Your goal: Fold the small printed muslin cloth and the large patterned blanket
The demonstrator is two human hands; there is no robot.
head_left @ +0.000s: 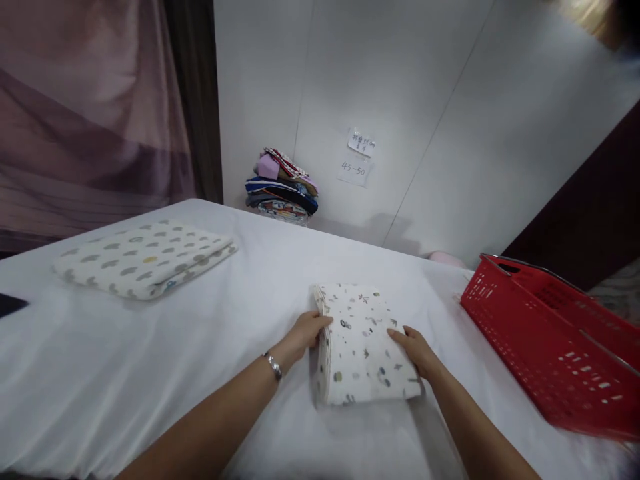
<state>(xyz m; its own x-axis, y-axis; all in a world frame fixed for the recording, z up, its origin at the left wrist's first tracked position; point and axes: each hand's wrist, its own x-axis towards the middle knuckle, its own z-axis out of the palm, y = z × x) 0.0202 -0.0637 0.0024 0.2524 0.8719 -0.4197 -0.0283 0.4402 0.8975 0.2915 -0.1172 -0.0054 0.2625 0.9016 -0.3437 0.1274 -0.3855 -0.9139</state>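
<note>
A folded white cloth [367,343] with small grey and green prints sits between my two hands over the white-covered surface. My left hand [304,333] grips its left edge, thumb on top and fingers under the folded layers. On the opposite side, my right hand [414,348] holds the right edge, its thumb on the upper face; the other fingers are mostly hidden beneath. The cloth is a thick stack of layers, seen along its left side. To the left lies a second folded cloth [145,259], white with grey cloud-like shapes, apart from both hands.
A red plastic basket [540,353] with metal handles stands at the right on the white-covered table [250,393]. Beyond the far edge is a stack of folded fabrics [283,187] against the wall. Paper signs [356,170] hang there, and a pinkish curtain [90,107] hangs at left.
</note>
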